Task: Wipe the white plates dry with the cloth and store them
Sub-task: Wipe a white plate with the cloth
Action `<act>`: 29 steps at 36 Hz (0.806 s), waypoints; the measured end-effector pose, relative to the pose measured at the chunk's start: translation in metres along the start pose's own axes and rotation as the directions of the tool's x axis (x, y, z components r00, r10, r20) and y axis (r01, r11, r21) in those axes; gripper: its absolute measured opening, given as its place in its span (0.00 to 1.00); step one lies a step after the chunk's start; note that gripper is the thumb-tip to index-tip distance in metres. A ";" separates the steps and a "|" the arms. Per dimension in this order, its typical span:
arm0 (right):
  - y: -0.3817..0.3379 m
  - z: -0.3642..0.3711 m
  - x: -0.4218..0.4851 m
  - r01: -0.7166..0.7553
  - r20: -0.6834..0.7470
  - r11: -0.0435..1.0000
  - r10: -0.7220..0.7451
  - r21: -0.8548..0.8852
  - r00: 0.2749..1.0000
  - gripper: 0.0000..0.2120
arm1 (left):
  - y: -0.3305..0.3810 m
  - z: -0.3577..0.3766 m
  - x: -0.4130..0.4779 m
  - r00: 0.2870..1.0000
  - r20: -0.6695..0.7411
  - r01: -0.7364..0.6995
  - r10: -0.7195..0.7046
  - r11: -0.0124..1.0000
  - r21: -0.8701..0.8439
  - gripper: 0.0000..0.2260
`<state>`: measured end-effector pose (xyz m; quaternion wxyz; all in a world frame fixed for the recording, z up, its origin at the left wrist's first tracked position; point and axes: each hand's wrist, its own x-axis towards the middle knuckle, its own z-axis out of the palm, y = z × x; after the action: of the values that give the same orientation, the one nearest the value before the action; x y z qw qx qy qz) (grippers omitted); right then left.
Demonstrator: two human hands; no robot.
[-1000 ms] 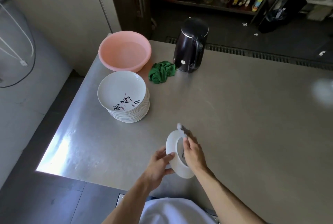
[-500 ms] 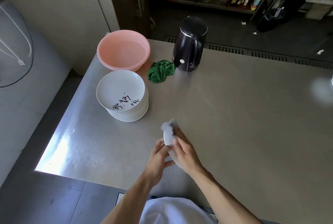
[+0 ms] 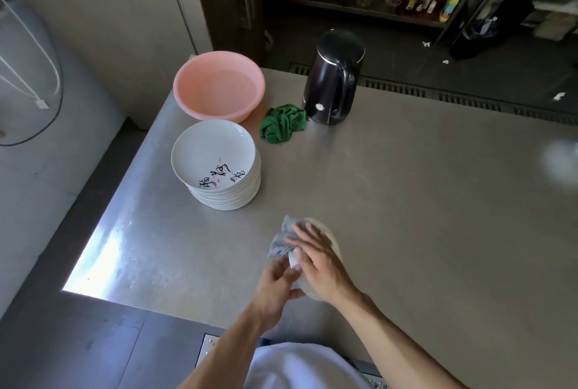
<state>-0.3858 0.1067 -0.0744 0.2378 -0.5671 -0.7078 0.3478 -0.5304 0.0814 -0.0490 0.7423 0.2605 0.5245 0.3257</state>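
Since half a second ago the plate [image 3: 332, 238] has turned from edge-on to showing its underside, and the right hand [image 3: 319, 260] has slid across it with the grey cloth [image 3: 281, 238].

At the far left corner of the steel table [image 3: 438, 201] sits the pink basin [image 3: 219, 85]. Just in front of it is the stack of white plates [image 3: 219, 169], within easy reach. I cannot tell whether the stack is the dried pile or the waiting one.

Nearer the table's front edge, the left hand [image 3: 275, 288] holds the plate's lower rim. Its fingers look curled round the edge, though motion blur makes that uncertain. It steadies the plate, tilted up off the table, so both faces can be reached.

The grey cloth bunches past the plate's left edge, caught under the right hand's fingertips [image 3: 300, 227]. A green rag [image 3: 283, 123] lies crumpled well behind, unused.

The right hand lies flat, fingers straight and slightly spread, pressing the cloth onto the plate's back. A broad palm covers more surface per stroke.

A black kettle [image 3: 334, 79] stands just beside the rag, apart from the work.

Judging by this, the underside is being dried and storing comes next.
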 end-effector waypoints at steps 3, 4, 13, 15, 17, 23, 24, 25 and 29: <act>0.003 -0.006 0.011 -0.343 -0.181 0.931 0.361 0.124 0.915 0.18 | -0.004 0.000 0.002 0.999 -0.034 0.002 -0.004 0.999 -0.045 0.09; 0.002 -0.010 0.014 -0.474 -0.171 0.855 0.509 0.210 0.843 0.19 | -0.004 0.000 0.003 0.999 -0.040 0.003 -0.006 0.998 -0.064 0.08; -0.011 -0.002 -0.007 -0.039 0.072 0.982 0.026 0.184 0.997 0.17 | 0.015 0.000 0.004 0.999 -0.018 0.034 -0.035 0.999 -0.024 0.11; -0.003 -0.004 -0.005 -0.123 -0.006 0.977 0.126 0.171 0.992 0.17 | 0.010 -0.003 0.001 0.998 -0.033 0.060 -0.061 0.997 -0.043 0.10; 0.003 -0.010 0.001 -0.383 -0.055 0.897 0.403 0.221 0.914 0.19 | 0.008 -0.006 0.001 0.998 -0.022 0.059 -0.060 0.997 -0.048 0.12; -0.001 -0.011 -0.006 -0.554 0.003 0.817 0.561 0.162 0.828 0.18 | 0.013 -0.008 0.006 0.999 -0.038 0.027 -0.033 0.990 -0.139 0.13; -0.005 -0.009 -0.011 -0.452 -0.014 0.882 0.457 0.132 0.889 0.17 | 0.015 -0.007 0.009 0.997 -0.067 0.015 -0.027 0.987 -0.162 0.13; -0.010 -0.007 -0.015 -0.315 -0.035 0.942 0.321 0.118 0.946 0.18 | 0.018 -0.006 0.012 0.996 -0.088 -0.001 -0.016 0.984 -0.179 0.13; -0.023 -0.010 -0.018 0.060 -0.069 0.995 -0.055 0.083 0.996 0.24 | 0.029 -0.003 0.023 0.989 -0.146 -0.069 0.037 0.973 -0.221 0.12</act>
<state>-0.3889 0.0888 -0.0498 0.2950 -0.5471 -0.7001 0.3514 -0.5338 0.1178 -0.0425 0.7192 0.1649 0.5279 0.4206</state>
